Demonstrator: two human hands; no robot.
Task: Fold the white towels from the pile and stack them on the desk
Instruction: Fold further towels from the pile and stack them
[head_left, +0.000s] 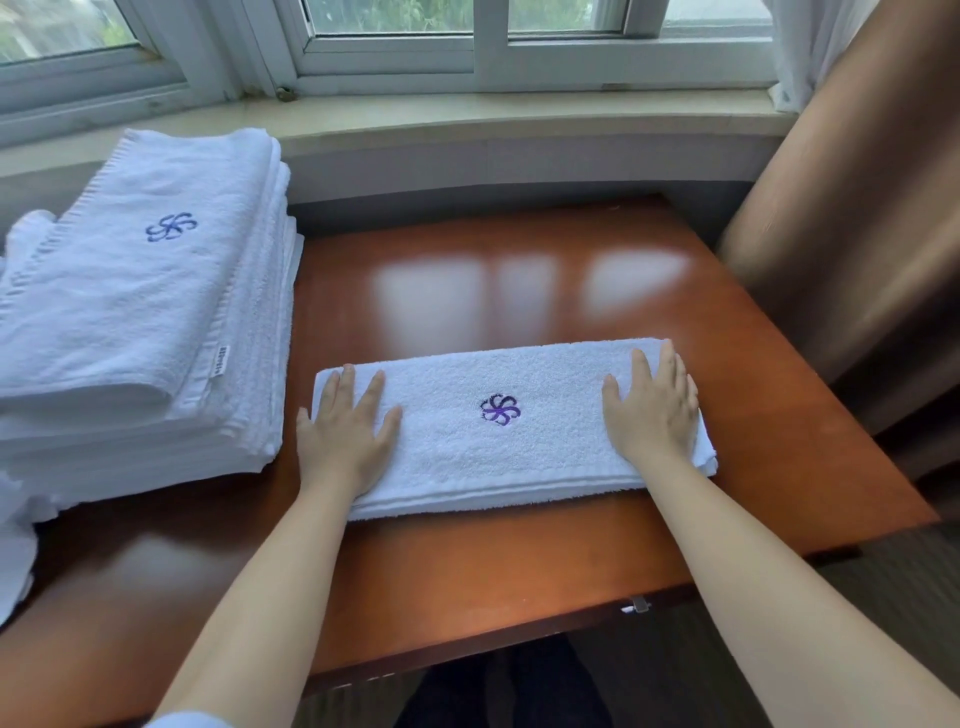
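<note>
A white towel (498, 452) folded into a long strip lies across the middle of the wooden desk (519, 561), a purple flower emblem on top. My left hand (345, 431) presses flat on the strip's left end, fingers straight. Flat on the right end rests my right hand (652, 408), fingers straight too. A tall stack of folded white towels (140, 322) with a blue emblem stands on the desk's left side, a short gap away from the strip.
More loose white cloth (15, 540) hangs at the far left edge. A window sill (467, 119) runs behind the desk. A brown curtain (857, 218) hangs at the right. The desk's front edge is near my body.
</note>
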